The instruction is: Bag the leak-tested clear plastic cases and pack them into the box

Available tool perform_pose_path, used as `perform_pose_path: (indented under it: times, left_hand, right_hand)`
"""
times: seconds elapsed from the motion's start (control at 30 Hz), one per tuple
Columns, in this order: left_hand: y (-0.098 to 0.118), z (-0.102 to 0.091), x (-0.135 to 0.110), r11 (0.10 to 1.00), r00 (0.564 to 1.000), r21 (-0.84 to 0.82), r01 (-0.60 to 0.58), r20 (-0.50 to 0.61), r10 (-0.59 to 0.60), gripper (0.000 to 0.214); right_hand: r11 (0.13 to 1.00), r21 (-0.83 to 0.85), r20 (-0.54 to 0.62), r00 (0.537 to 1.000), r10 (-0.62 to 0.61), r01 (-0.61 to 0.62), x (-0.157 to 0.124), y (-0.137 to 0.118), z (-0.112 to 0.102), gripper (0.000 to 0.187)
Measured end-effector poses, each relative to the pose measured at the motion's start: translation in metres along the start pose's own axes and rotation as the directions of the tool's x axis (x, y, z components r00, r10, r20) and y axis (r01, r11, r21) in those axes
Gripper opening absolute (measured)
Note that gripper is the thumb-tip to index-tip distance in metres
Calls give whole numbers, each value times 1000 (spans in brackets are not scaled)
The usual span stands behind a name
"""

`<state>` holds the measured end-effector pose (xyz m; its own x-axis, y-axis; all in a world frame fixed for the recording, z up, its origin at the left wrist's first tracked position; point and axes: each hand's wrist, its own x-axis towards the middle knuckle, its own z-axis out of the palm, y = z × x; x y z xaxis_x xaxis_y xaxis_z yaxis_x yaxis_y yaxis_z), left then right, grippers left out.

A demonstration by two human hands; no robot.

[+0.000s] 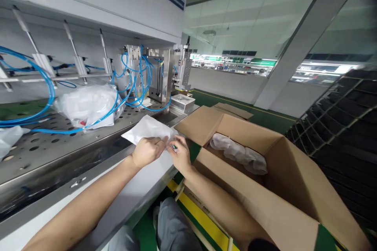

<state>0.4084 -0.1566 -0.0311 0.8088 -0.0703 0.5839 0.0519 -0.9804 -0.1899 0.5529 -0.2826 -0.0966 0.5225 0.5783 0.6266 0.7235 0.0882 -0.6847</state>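
Observation:
A flat white pouch (146,128) is held over the edge of the steel machine bench (59,153). My left hand (147,151) pinches its near edge with closed fingers. My right hand (180,153) is closed on the same edge, and a small green-tipped item (174,147) shows between its fingers. Just to the right stands an open cardboard box (282,188) with white wrapped packs (241,153) lying at its bottom.
Blue air hoses (44,98) and a crumpled plastic bag (88,106) lie on the perforated bench top. A metal press fixture (179,74) stands at the back. Stacked black trays (347,121) rise at the right. The green floor has a yellow line (203,215).

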Motion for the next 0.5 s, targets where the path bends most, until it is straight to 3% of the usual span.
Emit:
perform_pose_path:
  times: [0.1, 0.2, 0.5]
  left_hand:
    - [-1, -1, -1, 999, 995, 20, -32, -90, 34, 33]
    - [4, -2, 1, 997, 992, 21, -76, -100, 78, 32]
    - [25, -8, 6, 990, 966, -33, -136, -225, 125, 27]
  right_hand:
    - [997, 73, 128, 991, -41, 31, 5, -6, -1, 10]
    - [991, 127, 194, 979, -63, 39, 10, -8, 1, 11]
    - [984, 172, 43, 998, -52, 44, 9, -11, 18, 27]
